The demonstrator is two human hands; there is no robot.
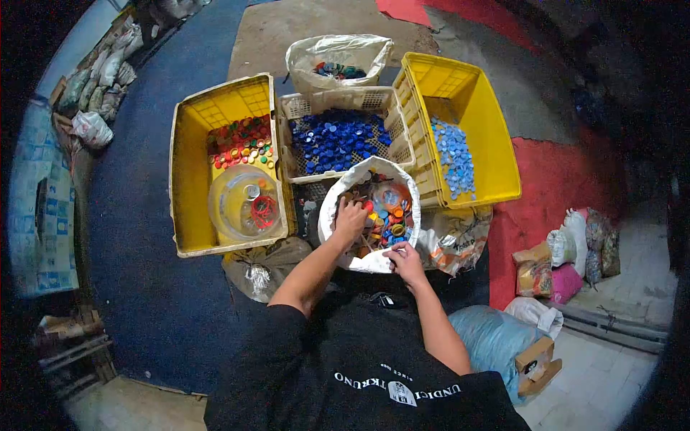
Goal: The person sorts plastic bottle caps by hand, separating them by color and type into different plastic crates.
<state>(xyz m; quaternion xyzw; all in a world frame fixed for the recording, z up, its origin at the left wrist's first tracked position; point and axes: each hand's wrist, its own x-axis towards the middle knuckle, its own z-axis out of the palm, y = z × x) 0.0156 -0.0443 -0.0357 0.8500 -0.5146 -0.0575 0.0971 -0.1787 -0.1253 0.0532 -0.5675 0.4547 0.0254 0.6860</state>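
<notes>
My left hand [350, 221] reaches into the white sack [330, 208], its fingers bent over mixed bottle caps [395, 215] of several colours. Whether those fingers hold a cap is too small to tell. At the sack's near rim, my right hand [404, 260] has its fingers pressed together; what they hold, if anything, I cannot make out. Just beyond the sack, dark blue caps [338, 141] fill part of a white crate [345, 176]. Light blue caps [454, 159] lie in the yellow crate [499, 154] on the right.
The left yellow crate [190, 172] holds red caps [241, 140] and a clear round tub [223, 208]. Behind the white crate stands another open sack [305, 54]. Filled bags [568, 248] and a large blue sack [489, 337] are on the right, more bags [100, 79] at far left.
</notes>
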